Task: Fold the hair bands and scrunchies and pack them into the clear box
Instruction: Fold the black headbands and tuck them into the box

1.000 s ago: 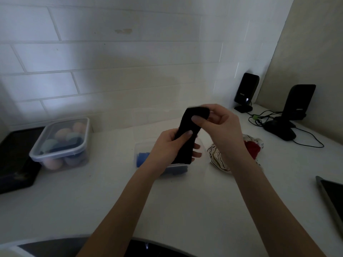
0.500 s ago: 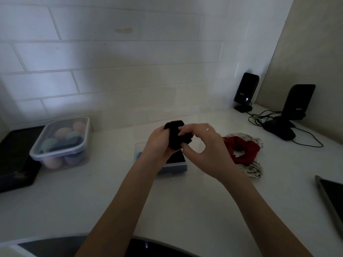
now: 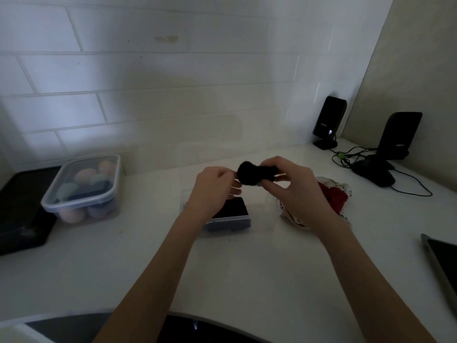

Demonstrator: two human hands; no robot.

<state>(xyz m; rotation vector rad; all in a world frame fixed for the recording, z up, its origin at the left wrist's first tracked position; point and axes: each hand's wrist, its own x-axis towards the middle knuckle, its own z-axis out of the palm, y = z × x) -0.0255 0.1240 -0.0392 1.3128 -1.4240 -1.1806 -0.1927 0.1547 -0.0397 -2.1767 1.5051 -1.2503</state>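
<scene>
From the head camera we see both hands raised above the white worktop (image 3: 247, 280), sharing a folded black fabric hair band (image 3: 256, 173). Our right hand (image 3: 294, 191) curls its thumb and fingers round the band's right end; our left hand (image 3: 215, 186) pinches its rounded left end with the fingertips.

Directly under the hands, at 6 o'clock from the band, sits the small clear plastic box (image 3: 222, 219) with dark folded pieces already inside; our left wrist covers its left part. At 3 o'clock from the box, partly hidden behind our right hand, lies a red scrunchie (image 3: 332, 196) on a white patterned scrunchie (image 3: 291, 217).

At 9 o'clock from the box stands a lidded clear container of pastel egg-shaped sponges (image 3: 84, 189), beside a flat black tray (image 3: 22, 214) at the left edge. At 2 o'clock, against the wall, stand two black speakers (image 3: 329, 120) (image 3: 400, 134) with tangled black cables (image 3: 405, 184). A dark tablet edge (image 3: 442, 263) shows at 4 o'clock.
</scene>
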